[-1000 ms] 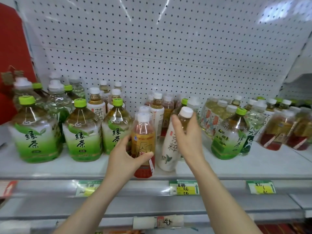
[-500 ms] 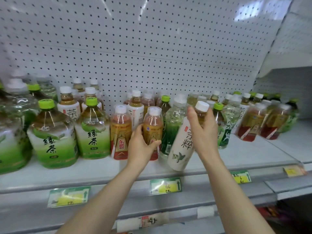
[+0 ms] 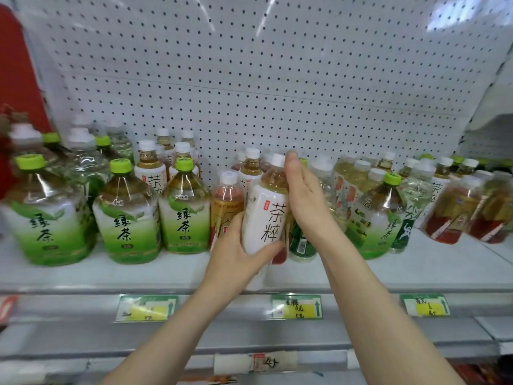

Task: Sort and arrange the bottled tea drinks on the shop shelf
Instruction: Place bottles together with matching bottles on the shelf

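A: Held bottle — where is it against the hands?

B: White-label bottle (image 3: 266, 215), amber tea showing above the label, white cap (image 3: 277, 159). It is tilted, top leaning right, at the front of the row. Left hand (image 3: 236, 262) grips its lower part: fingers wrapped round the left side, thumb (image 3: 268, 250) across the bottom front. The base is buried in that palm, so I cannot tell if it touches the shelf.

A: Right hand?

B: Right hand (image 3: 302, 195) is laid flat on the bottle's right side, fingers straight and together, pointing up, with the tips beside the cap. It is pressing, not wrapping.

A: Surface and surroundings?

B: White pegboard (image 3: 277, 79) fills the back, with a red panel (image 3: 14, 79) at far left. Pale shelf (image 3: 111, 273), bottles standing along it. Three large green-tea bottles (image 3: 127, 212) with lime caps stand front left, more behind them. An orange-label bottle (image 3: 226, 212) is just left of the held one — the left hand's fingers are close to it. A green-label bottle (image 3: 302, 245) stands right behind the right wrist. Red-brown tea bottles (image 3: 449, 215) lean at far right. Green and yellow price tags (image 3: 296, 306) sit on the shelf's front rail, with blurred handwriting.
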The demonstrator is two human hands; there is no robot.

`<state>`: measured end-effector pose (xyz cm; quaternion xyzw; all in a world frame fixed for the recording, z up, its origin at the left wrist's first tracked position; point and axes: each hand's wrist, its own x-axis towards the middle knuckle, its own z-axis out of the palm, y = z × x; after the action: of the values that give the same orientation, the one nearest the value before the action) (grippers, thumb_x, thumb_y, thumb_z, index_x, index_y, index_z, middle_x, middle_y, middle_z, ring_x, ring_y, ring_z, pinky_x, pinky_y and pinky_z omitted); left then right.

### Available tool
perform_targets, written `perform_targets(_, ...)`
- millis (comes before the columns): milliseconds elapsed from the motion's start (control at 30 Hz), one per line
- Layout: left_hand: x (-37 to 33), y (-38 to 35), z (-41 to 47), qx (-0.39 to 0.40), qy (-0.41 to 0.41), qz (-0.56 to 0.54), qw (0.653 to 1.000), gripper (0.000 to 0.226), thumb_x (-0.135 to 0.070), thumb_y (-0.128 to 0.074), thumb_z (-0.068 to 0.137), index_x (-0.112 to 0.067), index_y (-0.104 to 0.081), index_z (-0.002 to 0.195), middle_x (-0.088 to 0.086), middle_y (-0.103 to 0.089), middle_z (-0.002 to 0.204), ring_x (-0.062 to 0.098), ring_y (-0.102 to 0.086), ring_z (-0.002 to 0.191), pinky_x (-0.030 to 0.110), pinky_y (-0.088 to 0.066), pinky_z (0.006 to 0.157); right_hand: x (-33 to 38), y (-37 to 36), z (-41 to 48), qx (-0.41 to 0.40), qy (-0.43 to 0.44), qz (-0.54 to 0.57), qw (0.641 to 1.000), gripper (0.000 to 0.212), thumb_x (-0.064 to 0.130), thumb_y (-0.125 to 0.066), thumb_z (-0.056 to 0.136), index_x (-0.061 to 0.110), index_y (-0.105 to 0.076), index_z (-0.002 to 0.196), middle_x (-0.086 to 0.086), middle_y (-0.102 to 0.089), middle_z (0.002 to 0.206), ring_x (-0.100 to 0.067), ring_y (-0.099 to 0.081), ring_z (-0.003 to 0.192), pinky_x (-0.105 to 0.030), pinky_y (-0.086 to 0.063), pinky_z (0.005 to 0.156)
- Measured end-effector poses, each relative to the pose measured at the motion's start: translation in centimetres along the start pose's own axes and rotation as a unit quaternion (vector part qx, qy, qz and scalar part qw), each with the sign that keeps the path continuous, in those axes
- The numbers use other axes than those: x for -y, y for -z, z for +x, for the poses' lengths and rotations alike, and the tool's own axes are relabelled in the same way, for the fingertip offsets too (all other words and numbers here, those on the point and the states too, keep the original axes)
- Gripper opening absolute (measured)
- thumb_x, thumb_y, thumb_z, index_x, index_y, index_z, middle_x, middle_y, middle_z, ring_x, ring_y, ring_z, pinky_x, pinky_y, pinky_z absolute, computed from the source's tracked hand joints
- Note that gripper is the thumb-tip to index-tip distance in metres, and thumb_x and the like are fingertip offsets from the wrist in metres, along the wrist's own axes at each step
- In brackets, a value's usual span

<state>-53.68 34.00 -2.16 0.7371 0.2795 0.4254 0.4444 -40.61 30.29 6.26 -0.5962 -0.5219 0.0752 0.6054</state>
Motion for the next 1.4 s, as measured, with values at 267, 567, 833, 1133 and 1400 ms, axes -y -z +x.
perform_targets(267,2.6,5.1,-0.4,-0.116,0.054,-0.048,0.991,0.051,-0.029,-0.080,0.076,-0.033,-0.052,0.119,-0.016,-0.066,0.108,0.005,-0.064,0.098,0.029,-0.055,0.079,-2.8,-0.2,1.1,0.169,0.084,-0.559,0.807,0.072,0.024,-0.075,0.083,0.017,-0.041,0.146,-0.012,-0.024,0.158,-0.031,-0.017,0.147,-0.043,-0.036,0.111)
perform_targets(567,2.8,6.1,-0.3,-0.118,0.045,-0.069,0.990,0.068,-0.045,-0.077,0.064,-0.032,-0.053,0.125,-0.011,-0.068,0.115,0.008,-0.065,0.103,0.032,-0.055,0.084,-2.9,-2.7,4.1,0.092,0.117,-0.518,0.842,0.066,0.025,-0.066,0.091,0.010,-0.036,0.148,-0.013,-0.048,0.143,-0.031,-0.039,0.137,-0.041,-0.024,0.119)
perform_targets(833,3.3,6.1,-0.6,-0.100,0.040,-0.046,0.993,0.054,-0.042,-0.083,0.068,-0.037,-0.055,0.114,-0.016,-0.069,0.108,-0.003,-0.066,0.096,0.011,-0.052,0.071,-0.9,-6.6,10.0,0.078,-0.086,-0.403,0.908,0.046,0.029,-0.054,0.099,0.001,-0.041,0.132,-0.020,-0.059,0.123,-0.037,-0.057,0.114,-0.035,-0.039,0.074)
perform_targets(1133,4.1,6.9,-1.3,-0.092,0.043,-0.036,0.994,0.057,-0.034,-0.083,0.074,-0.029,-0.055,0.123,-0.014,-0.068,0.112,-0.007,-0.064,0.095,0.009,-0.051,0.070,0.6,-3.5,7.9,0.143,-0.050,-0.417,0.896,0.038,0.034,-0.054,0.099,0.011,-0.047,0.129,-0.013,-0.060,0.110,-0.031,-0.058,0.096,-0.038,-0.050,0.075)
perform_targets(1400,4.5,7.4,-1.2,-0.097,0.061,-0.060,0.992,0.075,-0.052,-0.086,0.062,-0.024,-0.055,0.124,-0.008,-0.069,0.113,0.007,-0.066,0.100,0.033,-0.056,0.085,1.9,0.0,3.8,0.207,-0.022,-0.346,0.915,0.042,0.027,-0.051,0.100,0.017,-0.047,0.141,0.004,-0.061,0.102,-0.014,-0.060,0.086,-0.025,-0.045,0.066)
